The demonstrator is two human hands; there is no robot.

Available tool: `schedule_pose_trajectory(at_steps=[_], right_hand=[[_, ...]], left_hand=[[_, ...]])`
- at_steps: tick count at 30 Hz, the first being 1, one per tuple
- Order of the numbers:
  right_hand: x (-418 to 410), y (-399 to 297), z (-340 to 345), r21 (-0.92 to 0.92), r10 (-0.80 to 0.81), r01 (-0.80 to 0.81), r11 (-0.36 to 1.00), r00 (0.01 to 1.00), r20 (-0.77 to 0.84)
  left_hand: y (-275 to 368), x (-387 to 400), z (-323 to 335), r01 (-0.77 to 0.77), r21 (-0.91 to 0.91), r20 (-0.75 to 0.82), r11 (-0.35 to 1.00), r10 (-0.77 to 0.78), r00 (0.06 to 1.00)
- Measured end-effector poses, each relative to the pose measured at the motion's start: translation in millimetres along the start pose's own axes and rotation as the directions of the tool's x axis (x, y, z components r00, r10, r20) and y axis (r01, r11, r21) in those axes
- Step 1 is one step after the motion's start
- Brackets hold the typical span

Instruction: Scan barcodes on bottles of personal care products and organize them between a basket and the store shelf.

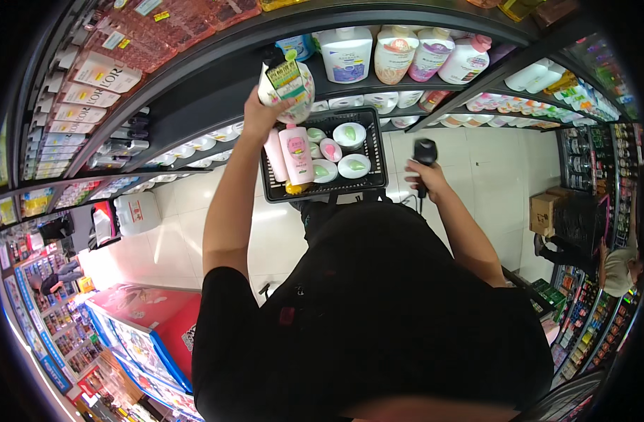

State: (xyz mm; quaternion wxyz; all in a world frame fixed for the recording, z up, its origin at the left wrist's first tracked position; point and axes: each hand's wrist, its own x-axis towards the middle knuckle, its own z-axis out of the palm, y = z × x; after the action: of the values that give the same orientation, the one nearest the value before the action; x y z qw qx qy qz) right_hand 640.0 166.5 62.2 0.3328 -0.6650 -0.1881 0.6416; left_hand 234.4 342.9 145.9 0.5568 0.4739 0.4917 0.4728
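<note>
My left hand [266,113] grips a white plastic pump bottle [301,95] with a green and black label and a black top, held up beside the shelf. Below it, a black plastic basket [379,153] holds pink bottles [300,155] standing at its left, several white bottles [349,135] with green tops, one with a pink top, and something yellow at the near left corner. To the right of the basket, my right hand [428,176] holds a black corded handheld device [425,152], perhaps a barcode scanner, in the air.
Large white, orange-labelled and purple-labelled bottles [346,55] line the black shelf [216,79] ahead. A white jug [137,212] stands on the floor at left, near a red and blue freezer chest [169,327]. Cardboard boxes [542,212] and another person [617,271] are at far right.
</note>
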Motion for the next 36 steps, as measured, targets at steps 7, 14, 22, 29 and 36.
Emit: schedule_pose_trajectory(at_steps=[7, 14, 22, 29, 36], right_hand=[[-17, 164, -147, 0.119, 0.289, -0.277, 0.954, 0.73, -0.62], [-98, 239, -149, 0.242, 0.463, -0.418, 0.876, 0.582, -0.669], [-82, 187, -99, 0.096, 0.255, -0.248, 0.964, 0.759, -0.599], [-24, 142, -121, -0.008, 0.259, -0.307, 0.952, 0.815, -0.518], [13, 92, -110, -0.09, 0.074, -0.138, 0.986, 0.859, -0.506]], left_hand=[[4, 74, -28, 0.04, 0.037, 0.136, 0.998, -0.045, 0.99], [20, 112, -32, 0.014, 0.567, 0.121, 0.824, -0.099, 0.988], [14, 85, -53, -0.207, 0.593, 0.299, 0.778, 0.026, 0.954], [4, 98, -46, -0.088, 0.571, 0.182, 0.816, -0.021, 0.983], [9, 114, -27, -0.228, 0.634, 0.227, 0.739, 0.104, 0.968]])
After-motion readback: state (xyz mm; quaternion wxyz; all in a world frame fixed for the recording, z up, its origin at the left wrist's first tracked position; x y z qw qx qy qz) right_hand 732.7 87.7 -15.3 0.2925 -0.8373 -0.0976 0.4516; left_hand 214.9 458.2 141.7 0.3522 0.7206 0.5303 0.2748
